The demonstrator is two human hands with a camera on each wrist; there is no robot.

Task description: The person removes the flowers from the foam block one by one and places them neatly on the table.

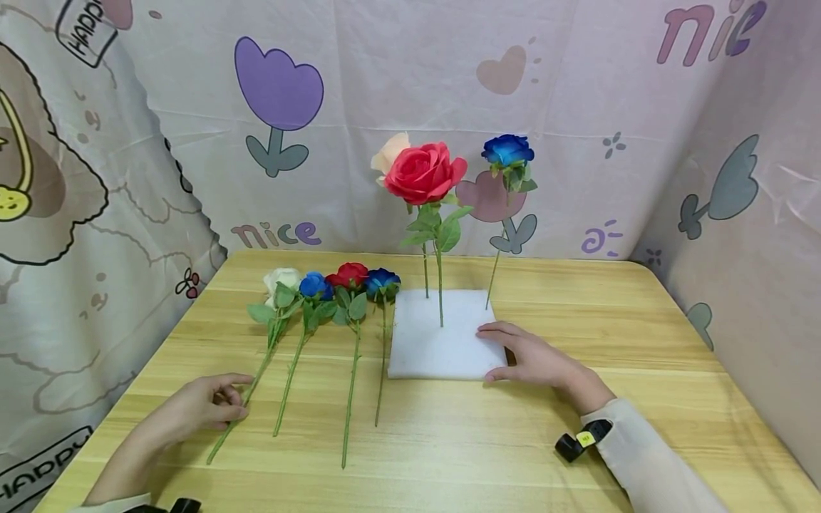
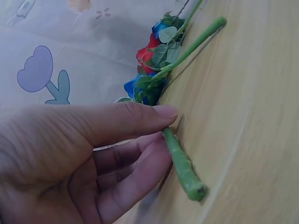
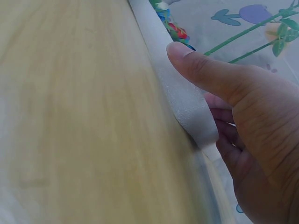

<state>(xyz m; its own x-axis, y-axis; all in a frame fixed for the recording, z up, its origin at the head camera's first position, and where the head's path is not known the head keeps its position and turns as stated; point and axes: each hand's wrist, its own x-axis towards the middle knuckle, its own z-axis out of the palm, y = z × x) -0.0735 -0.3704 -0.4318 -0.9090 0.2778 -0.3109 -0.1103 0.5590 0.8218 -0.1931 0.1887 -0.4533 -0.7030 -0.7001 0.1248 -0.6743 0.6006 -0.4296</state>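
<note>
At the table's left, my left hand (image 1: pixel 205 402) pinches the lower stem of a white artificial rose (image 1: pixel 282 281) between thumb and fingers. The cut end of that green stem (image 2: pixel 184 170) pokes out past the fingertips in the left wrist view. My right hand (image 1: pixel 535 356) grips the near right corner of a white foam board (image 1: pixel 423 349), thumb along the front edge and fingers at the right side. Upright in the board stand a large red rose (image 1: pixel 423 174), a pale peach rose (image 1: pixel 390 153) partly hidden behind it, and a blue rose (image 1: pixel 508 149) leaning slightly.
Between the left hand and the board lie a blue rose (image 1: pixel 314 285), a red rose (image 1: pixel 351 274) and a darker blue rose (image 1: pixel 383 280), stems toward me. The wooden table (image 1: pixel 609 306) meets a printed cloth backdrop (image 1: pixel 398 71) at its far edge.
</note>
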